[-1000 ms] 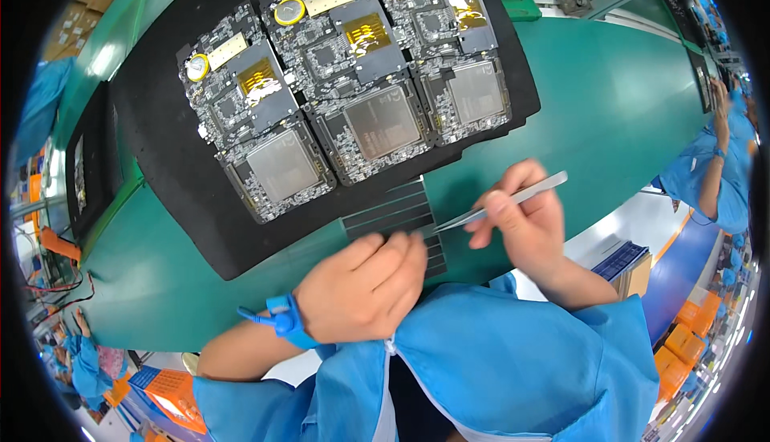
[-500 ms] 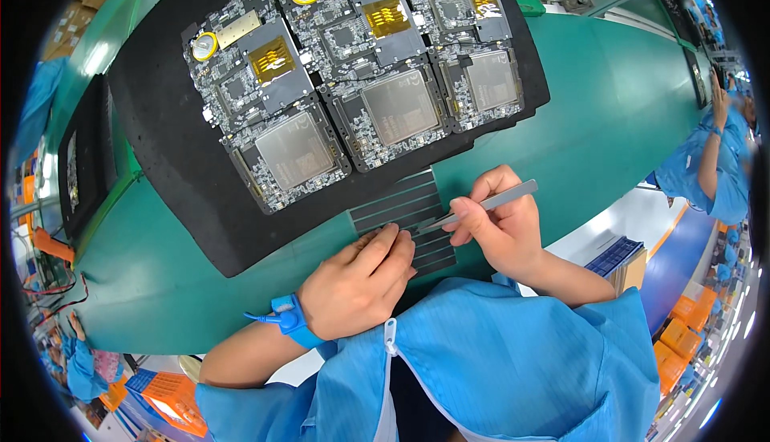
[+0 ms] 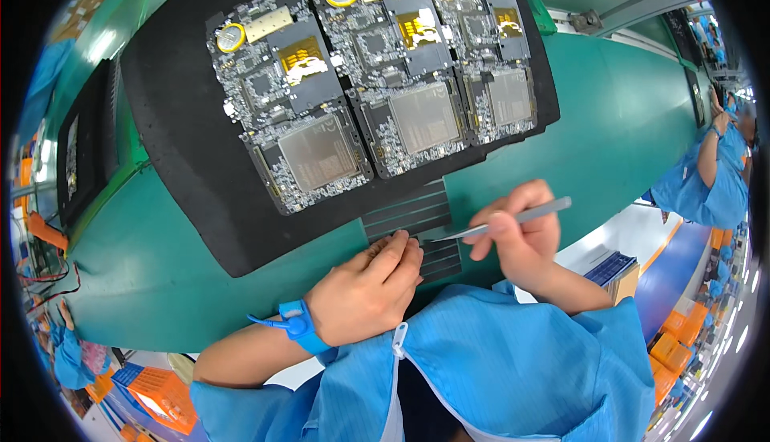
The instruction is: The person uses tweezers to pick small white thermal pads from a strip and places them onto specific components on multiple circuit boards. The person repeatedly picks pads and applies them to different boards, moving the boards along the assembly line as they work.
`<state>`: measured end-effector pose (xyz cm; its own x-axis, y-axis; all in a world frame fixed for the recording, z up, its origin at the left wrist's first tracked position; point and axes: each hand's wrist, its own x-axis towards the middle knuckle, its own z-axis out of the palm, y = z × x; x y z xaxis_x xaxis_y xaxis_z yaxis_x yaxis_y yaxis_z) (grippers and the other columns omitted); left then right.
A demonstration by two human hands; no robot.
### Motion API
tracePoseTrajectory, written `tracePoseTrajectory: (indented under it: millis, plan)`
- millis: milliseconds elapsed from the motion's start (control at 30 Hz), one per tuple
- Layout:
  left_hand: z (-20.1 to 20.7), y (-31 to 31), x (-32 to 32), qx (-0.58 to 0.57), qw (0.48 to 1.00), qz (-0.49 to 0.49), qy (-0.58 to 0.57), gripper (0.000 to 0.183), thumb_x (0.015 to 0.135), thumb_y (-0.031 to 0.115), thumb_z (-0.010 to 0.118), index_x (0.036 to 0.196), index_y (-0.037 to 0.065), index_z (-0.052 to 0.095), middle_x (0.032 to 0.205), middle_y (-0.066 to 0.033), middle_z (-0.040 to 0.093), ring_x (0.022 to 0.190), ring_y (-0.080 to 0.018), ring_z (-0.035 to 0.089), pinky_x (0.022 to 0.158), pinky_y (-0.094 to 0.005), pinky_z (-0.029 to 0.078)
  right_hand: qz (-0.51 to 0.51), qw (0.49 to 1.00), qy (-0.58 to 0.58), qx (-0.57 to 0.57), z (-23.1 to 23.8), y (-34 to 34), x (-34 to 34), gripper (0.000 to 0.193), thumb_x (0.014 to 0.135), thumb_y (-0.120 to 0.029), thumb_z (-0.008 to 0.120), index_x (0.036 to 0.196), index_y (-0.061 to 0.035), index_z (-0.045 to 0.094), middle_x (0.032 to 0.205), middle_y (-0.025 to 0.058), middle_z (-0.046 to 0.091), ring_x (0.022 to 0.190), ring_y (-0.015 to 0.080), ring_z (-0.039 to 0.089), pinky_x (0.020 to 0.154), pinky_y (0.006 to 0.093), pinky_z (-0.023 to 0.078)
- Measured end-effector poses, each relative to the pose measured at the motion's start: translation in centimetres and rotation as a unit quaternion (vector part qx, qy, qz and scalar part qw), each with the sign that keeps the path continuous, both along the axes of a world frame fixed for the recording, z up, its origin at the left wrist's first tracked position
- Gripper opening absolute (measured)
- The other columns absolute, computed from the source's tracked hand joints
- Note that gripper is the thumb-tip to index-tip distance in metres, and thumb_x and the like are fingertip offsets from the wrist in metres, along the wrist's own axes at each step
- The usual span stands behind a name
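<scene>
My right hand [image 3: 521, 233] pinches a pair of slim grey tweezers [image 3: 541, 211] between thumb and fingers. Their thin tips point left, over a flat sheet of dark adhesive-like strips [image 3: 409, 211] divided by pale lines. My left hand [image 3: 365, 285], wearing a blue wrist strap [image 3: 299, 326], rests across the left part of this sheet with bent fingers close together. Its fingertips press down just left of the tweezer tips; whether a loose strip lies under them is hidden. Beyond the hands, three circuit boards [image 3: 317, 156] with metal shields, yellow-ringed coin cells and amber film patches lie in a row.
The boards lie on a black foam mat [image 3: 188, 165] atop the green table surface [image 3: 265, 302]. A dark framed panel [image 3: 84, 149] stands at left, a metal bar [image 3: 642, 5] at far right. Orange bins [image 3: 164, 398] and co-workers in blue [image 3: 702, 181] are beyond the table.
My right hand and the tweezers have drawn back to the right, away from my left fingertips. The left hand stays on the strip sheet; the whole view has shifted slightly.
</scene>
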<state>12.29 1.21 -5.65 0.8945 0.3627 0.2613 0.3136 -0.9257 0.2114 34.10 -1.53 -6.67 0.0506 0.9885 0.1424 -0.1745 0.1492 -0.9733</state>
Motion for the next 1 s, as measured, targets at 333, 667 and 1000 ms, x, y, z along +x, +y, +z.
tracePoseTrajectory:
  millis: [333,667,1000]
  plan:
    - [4.7,4.1,2.4,0.061,0.966,0.235,-0.093,0.040,0.066,0.010,0.074,0.102,-0.006,0.064,0.104,-0.0174,0.060,0.098,-0.0323,0.058,0.079,-0.0379,0.052,0.018,0.999,0.010,-0.047,6.7,10.5,0.4,0.022,0.095,-0.020,0.056,0.095,-0.0041,0.041,0.071,0.0126,0.063,0.053,0.0127,0.061,0.046,0.0205,0.049]
    - [3.3,4.9,2.4,0.146,0.964,0.206,-0.079,0.033,0.068,0.008,0.071,0.098,-0.004,0.067,0.099,-0.0158,0.063,0.095,-0.0311,0.060,0.076,-0.0376,0.054,0.033,0.996,-0.004,-0.087,6.1,11.6,-0.3,0.023,0.095,-0.021,0.056,0.096,-0.0034,0.041,0.070,0.0112,0.063,0.055,0.0121,0.062,0.048,0.0206,0.049]
    - [3.3,4.9,2.5,0.159,0.962,0.207,-0.081,0.032,0.068,0.009,0.071,0.098,-0.004,0.066,0.097,-0.0164,0.063,0.093,-0.0312,0.061,0.076,-0.0380,0.054,0.030,0.996,-0.005,-0.085,6.0,11.6,-0.4,0.022,0.095,-0.020,0.056,0.094,-0.0036,0.041,0.070,0.0106,0.063,0.054,0.0114,0.062,0.047,0.0199,0.049]
